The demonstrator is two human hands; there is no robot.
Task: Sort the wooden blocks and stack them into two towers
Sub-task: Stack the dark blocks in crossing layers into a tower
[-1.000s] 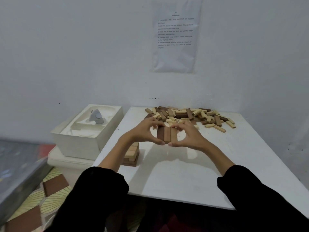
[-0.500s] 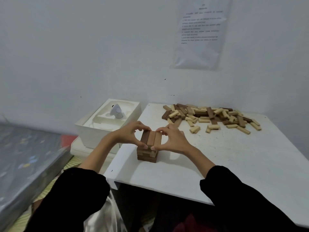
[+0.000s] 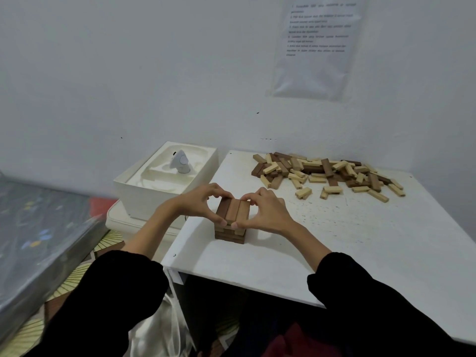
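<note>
A short tower of brown wooden blocks stands near the left edge of the white table. Its top layer is three dark blocks lying side by side. My left hand pinches that layer from the left, thumb at the near end and fingers at the far end. My right hand pinches it the same way from the right. A loose pile of light and dark blocks lies at the back of the table.
A white box with a moulded insert and a small grey object sits left of the table on a white bin. A printed sheet hangs on the wall. A grey surface fills the far left.
Both hands carried the three dark blocks from mid-air over the table centre to the left and set them on top of the short tower. The camera view turned left.
</note>
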